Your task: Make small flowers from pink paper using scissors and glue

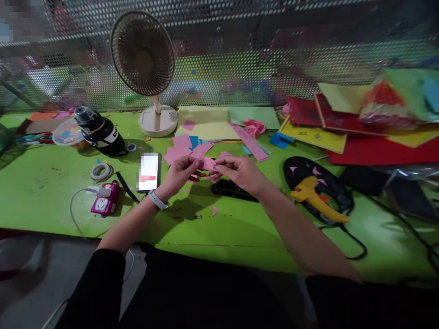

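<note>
In the head view there's a small, pale pink paper piece [207, 163] held up over the middle of the green counter [192, 230]. Left hand [182, 172] has its left end pinched, right hand [238, 170] is pinching the right end. Fingers cover both ends, so I can't really make out its full shape. Right hand also hides part of a long black object [230, 188], and the phone [150, 171] screen's partly pixelated.
</note>
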A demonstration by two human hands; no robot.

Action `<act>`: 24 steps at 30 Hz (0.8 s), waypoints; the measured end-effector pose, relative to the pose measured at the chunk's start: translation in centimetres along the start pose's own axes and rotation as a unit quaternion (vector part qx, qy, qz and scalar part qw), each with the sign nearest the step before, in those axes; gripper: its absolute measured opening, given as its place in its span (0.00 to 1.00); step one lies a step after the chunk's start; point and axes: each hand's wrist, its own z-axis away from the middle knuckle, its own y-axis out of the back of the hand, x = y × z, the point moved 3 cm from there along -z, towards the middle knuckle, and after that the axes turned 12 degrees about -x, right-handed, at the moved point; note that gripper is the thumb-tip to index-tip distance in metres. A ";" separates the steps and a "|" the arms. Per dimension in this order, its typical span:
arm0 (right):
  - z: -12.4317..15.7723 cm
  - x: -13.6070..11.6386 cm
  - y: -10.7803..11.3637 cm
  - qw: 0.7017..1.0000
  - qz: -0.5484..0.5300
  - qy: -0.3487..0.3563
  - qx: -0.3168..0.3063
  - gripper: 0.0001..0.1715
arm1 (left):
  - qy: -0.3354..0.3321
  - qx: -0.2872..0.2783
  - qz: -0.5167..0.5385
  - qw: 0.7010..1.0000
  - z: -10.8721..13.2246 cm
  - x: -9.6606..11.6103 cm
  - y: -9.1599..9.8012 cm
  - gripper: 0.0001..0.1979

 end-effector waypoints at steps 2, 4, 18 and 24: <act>0.0 0.0 0.0 1.000 0.018 -0.002 0.000 0.15 | 0.010 -0.013 0.004 1.000 -0.2 -0.4 0.1 0.20; 0.1 -0.1 0.1 0.999 0.035 0.003 -0.008 0.12 | 0.013 -0.029 -0.001 1.000 -0.2 -0.7 0.1 0.19; 0.0 -0.5 1.2 0.998 0.025 -0.006 -0.054 0.11 | 0.022 -0.055 0.031 0.998 -1.4 -0.2 -0.4 0.19; -0.2 0.2 1.3 0.997 0.015 -0.015 -0.072 0.13 | 0.013 -0.041 0.048 0.998 -1.7 -1.0 -0.5 0.17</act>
